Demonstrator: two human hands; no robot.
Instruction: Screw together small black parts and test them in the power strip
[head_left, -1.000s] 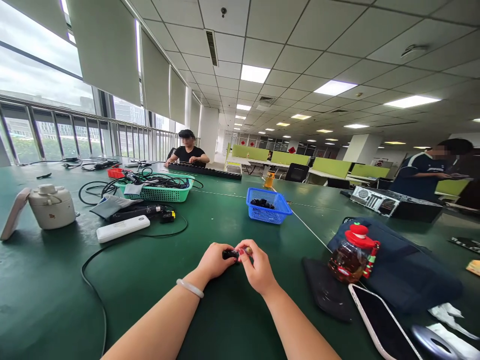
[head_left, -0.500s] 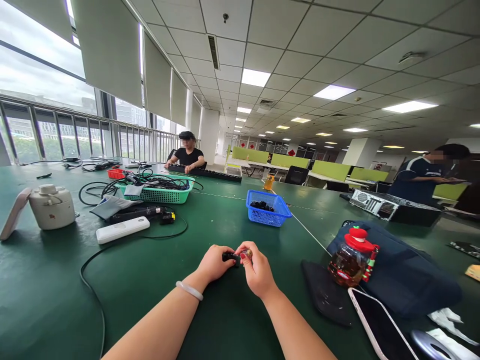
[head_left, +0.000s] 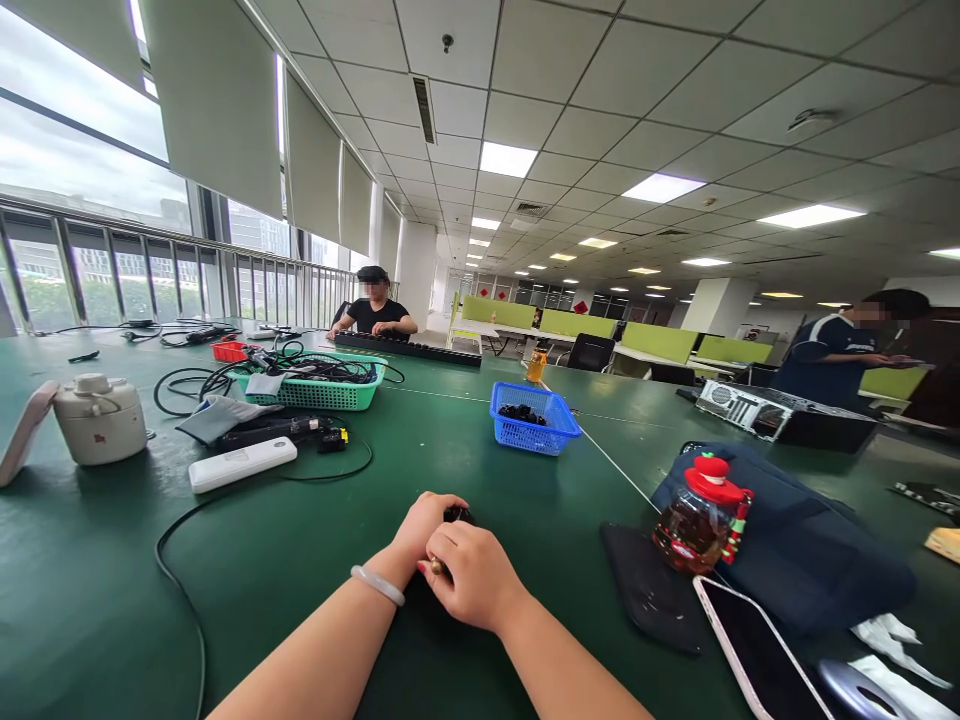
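Observation:
My left hand (head_left: 424, 528), a pale bracelet at its wrist, is closed around a small black part (head_left: 457, 514) just above the green table. Most of that part is covered by my fingers, so its kind does not show. My right hand (head_left: 474, 572) lies across the front of the left one with its fingers curled in. A small gold-coloured round end (head_left: 436, 566) shows by the right thumb and fingertips; what it belongs to is hidden. Beyond my hands stands a blue plastic basket (head_left: 553, 436) with small black pieces (head_left: 523, 413) inside.
Left are a green basket (head_left: 330, 396) of cables, a white power bank (head_left: 242, 464) and a jug (head_left: 101, 425). On the right are a red-lidded jar (head_left: 694, 530), a black pouch (head_left: 649, 590), a phone (head_left: 757, 650) and dark cloth (head_left: 817, 550). Two people are farther off.
My right hand has moved left and toward me, from beside the left hand to across its front, and the gold-coloured end moved along. The left hand stays around the black part.

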